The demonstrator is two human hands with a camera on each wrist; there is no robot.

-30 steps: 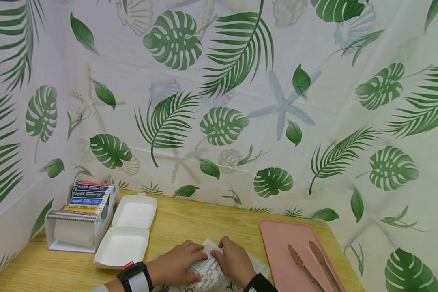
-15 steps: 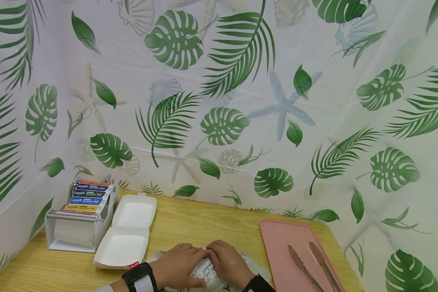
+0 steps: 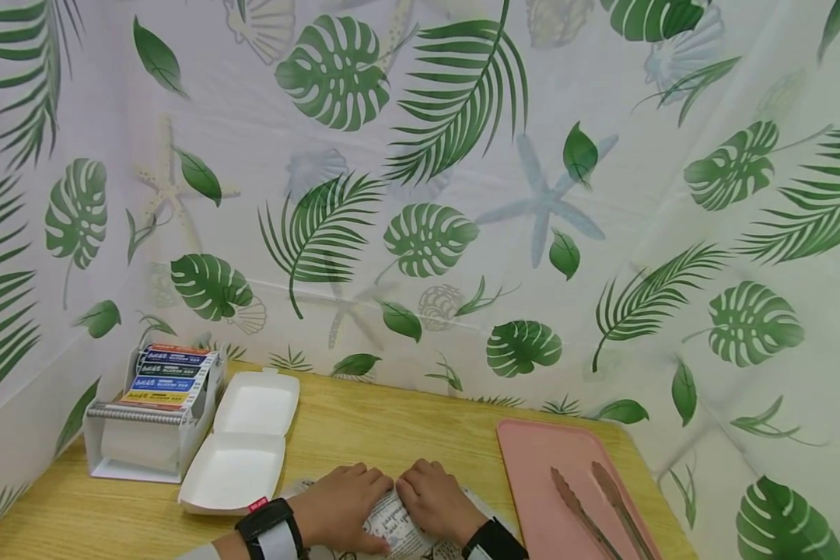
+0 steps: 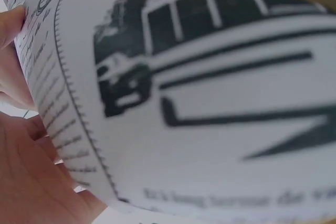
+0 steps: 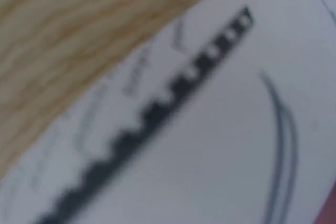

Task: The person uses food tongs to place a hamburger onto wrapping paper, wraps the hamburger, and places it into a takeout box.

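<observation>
A person's left hand (image 3: 343,505) curls fingers and thumb around newsprint-patterned wrapping paper (image 3: 390,523) just left of a pink tray (image 3: 532,451), while the right hand (image 3: 437,502) grips it with bent fingers, fingertips partly hidden. A slack hold could let the curved sheet spring loose; uneven pulling might tear it. Farther left of the tray, a white clamshell box (image 3: 234,470) lies open.
</observation>
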